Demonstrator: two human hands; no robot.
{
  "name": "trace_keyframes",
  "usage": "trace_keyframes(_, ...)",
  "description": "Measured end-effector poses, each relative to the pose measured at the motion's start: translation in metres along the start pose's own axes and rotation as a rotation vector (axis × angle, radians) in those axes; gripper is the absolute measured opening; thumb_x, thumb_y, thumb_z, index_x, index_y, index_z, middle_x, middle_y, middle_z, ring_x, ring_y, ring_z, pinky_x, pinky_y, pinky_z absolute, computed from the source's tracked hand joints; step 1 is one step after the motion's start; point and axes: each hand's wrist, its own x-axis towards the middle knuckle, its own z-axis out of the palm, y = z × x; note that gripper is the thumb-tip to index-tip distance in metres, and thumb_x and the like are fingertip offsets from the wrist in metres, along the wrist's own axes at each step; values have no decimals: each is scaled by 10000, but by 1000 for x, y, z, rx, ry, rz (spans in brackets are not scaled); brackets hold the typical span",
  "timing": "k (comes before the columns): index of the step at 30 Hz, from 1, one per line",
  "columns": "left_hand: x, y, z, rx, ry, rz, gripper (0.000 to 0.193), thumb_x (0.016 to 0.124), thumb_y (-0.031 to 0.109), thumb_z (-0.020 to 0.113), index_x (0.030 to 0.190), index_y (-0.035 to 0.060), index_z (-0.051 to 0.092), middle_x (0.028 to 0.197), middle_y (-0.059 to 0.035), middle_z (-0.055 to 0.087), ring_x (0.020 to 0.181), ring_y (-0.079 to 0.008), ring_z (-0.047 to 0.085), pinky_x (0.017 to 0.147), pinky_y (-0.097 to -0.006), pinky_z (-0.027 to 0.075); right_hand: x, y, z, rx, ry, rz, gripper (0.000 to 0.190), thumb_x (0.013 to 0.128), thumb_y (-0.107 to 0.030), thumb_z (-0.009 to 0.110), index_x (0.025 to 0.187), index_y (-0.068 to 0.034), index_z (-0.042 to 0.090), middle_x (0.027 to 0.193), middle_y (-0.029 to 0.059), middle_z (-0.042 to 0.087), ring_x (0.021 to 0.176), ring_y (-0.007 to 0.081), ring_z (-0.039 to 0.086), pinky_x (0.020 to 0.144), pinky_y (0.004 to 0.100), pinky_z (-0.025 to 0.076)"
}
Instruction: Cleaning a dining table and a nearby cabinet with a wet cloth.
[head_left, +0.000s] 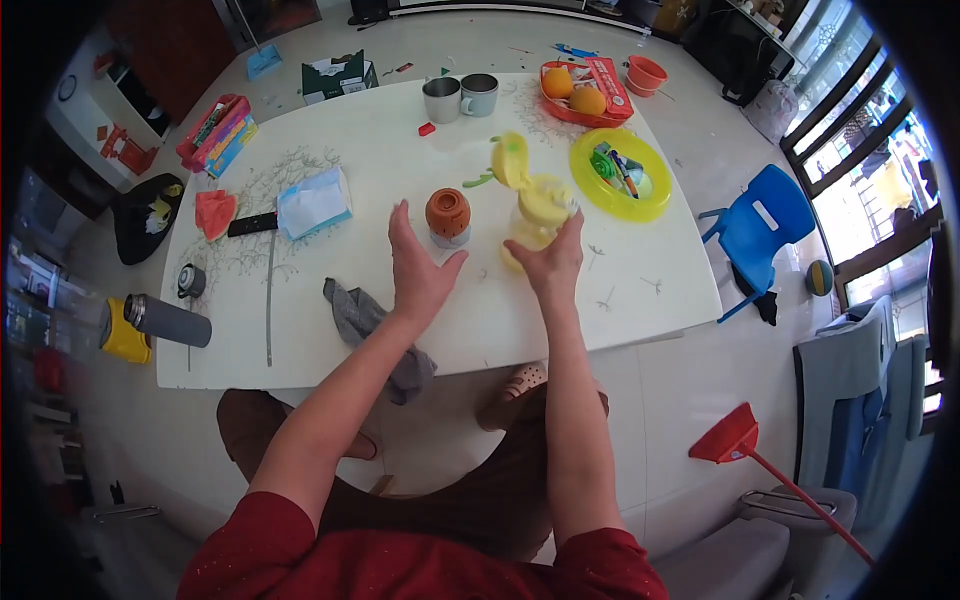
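My right hand (559, 262) is around a clear children's drinking bottle with a yellow top (541, 201), blurred, its yellow flip lid (511, 161) raised. The fingers behind the bottle are partly hidden. My left hand (421, 274) is empty, thumb and fingers spread, just left of a small cup or bottle with an orange-brown top (448, 210). That one stands upright on the white table (480, 322), apart from my fingers. A grey cloth (360, 315) lies below my left hand and hangs over the table's near edge, partly behind my forearm.
Two mugs (441, 101) stand at the back, near a red basket (555, 116) with orange fruit. A yellow ring-shaped dish (585, 180) holds small items. To the left are a tissue pack (315, 202), a black-handled cleaver (253, 224) and a grey flask lying down (172, 321).
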Motion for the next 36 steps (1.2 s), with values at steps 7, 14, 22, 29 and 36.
trace_keyframes(7,57,-70,65,-23,-46,-264,727,664,215,834,1246,10,451,1216,-176,544,1109,-326,555,934,-398,456,90,28,51,62,-8,26,921,564,-168,893,1306,-5,372,1197,200,558,1105,377,557,933,406,467)
trace_keyframes(14,156,-112,114,25,36,-229,680,655,300,849,1171,12,512,1007,-122,655,902,-261,638,811,-356,499,164,39,112,159,-61,-37,1044,538,-217,912,1347,65,316,1309,272,442,1224,405,449,1009,404,408)
trace_keyframes(22,155,-164,91,-63,97,-215,902,630,282,884,1334,1,394,1265,-126,494,949,-204,602,831,-336,518,95,58,92,-23,11,-268,494,734,-140,785,1116,23,517,1037,187,564,973,366,551,840,416,461)
trace_keyframes(29,57,-124,-70,244,-3,176,501,699,13,741,1175,71,596,1176,-137,614,1064,-284,601,903,-362,478,-55,-58,69,160,-806,-517,664,772,-337,747,1288,-7,491,1305,198,502,1232,367,463,1016,460,387)
trace_keyframes(36,93,-187,-165,505,-441,-198,998,531,97,841,1411,123,371,1434,-222,373,1358,-404,321,1101,-466,316,-125,-63,117,23,-905,-753,389,757,-65,647,1144,-59,605,1249,149,571,1177,321,525,964,428,422)
